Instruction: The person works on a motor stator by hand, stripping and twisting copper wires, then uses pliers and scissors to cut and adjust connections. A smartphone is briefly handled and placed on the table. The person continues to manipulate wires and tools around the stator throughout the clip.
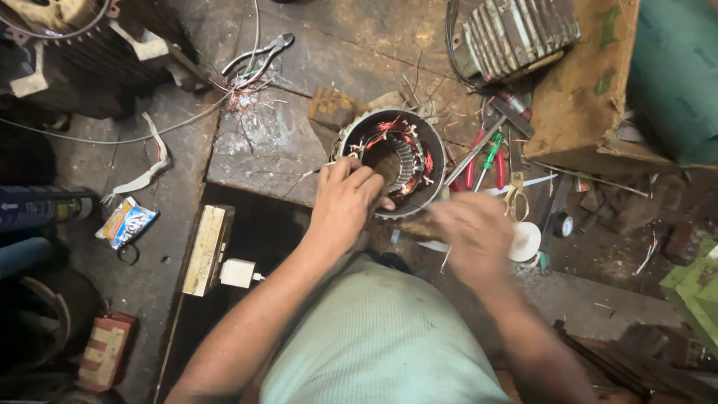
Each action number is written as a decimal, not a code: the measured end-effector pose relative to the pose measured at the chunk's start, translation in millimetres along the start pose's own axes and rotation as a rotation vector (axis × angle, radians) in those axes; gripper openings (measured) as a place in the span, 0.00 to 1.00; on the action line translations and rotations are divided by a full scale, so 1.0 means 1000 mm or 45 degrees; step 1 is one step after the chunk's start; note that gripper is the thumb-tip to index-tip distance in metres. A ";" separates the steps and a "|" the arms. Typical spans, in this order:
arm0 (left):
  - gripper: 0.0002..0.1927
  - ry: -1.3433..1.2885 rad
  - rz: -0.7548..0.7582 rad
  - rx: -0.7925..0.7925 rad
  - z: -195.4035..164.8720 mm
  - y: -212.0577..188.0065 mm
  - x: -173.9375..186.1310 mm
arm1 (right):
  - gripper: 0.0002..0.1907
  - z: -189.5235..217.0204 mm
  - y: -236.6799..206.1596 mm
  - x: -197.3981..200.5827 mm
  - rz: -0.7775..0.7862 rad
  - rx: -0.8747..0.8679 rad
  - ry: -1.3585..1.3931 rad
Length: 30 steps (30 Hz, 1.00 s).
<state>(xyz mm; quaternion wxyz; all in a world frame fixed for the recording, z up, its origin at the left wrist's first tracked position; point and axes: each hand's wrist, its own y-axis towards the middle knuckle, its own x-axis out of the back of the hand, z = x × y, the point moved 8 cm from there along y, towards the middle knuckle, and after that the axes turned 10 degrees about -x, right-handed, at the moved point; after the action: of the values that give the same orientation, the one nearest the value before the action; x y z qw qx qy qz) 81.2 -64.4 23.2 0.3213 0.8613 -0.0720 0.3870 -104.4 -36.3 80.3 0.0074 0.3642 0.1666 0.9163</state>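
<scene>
A round motor stator (404, 131) with copper windings and red sleeving stands open-end up on a worn wooden board (262, 142). My left hand (342, 203) rests on its near left rim, fingers curled over the edge and gripping it. My right hand (473, 233) is blurred with motion just right of and below the stator, near a white roll of tape (529, 239); whether it holds anything I cannot tell.
Red-handled pliers (473, 161), a green screwdriver (490, 155) and scissors (514, 196) lie right of the stator. Metal snips (262, 56) and wire scraps lie at the back. A finned motor casing (516, 34) sits upper right, a wooden block (207, 248) at left.
</scene>
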 end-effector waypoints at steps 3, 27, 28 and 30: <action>0.12 0.048 0.024 -0.021 -0.001 0.003 0.004 | 0.08 0.006 -0.025 0.115 -0.470 -0.063 -0.026; 0.16 -0.345 0.106 -0.109 -0.022 0.015 0.034 | 0.09 -0.007 0.009 0.010 0.193 -0.188 -0.692; 0.15 -0.358 0.121 -0.108 -0.022 0.012 0.025 | 0.09 -0.024 0.001 0.010 0.211 -0.362 -0.555; 0.13 -0.369 0.155 -0.110 -0.021 0.008 0.012 | 0.07 -0.062 -0.018 0.001 0.240 -0.701 -0.261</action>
<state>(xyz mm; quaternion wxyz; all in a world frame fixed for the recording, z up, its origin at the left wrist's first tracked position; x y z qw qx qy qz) 73.6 -56.7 46.2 0.3204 0.8875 -0.1863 0.2738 -148.4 -37.4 33.0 0.0374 0.4528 -0.1240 0.8822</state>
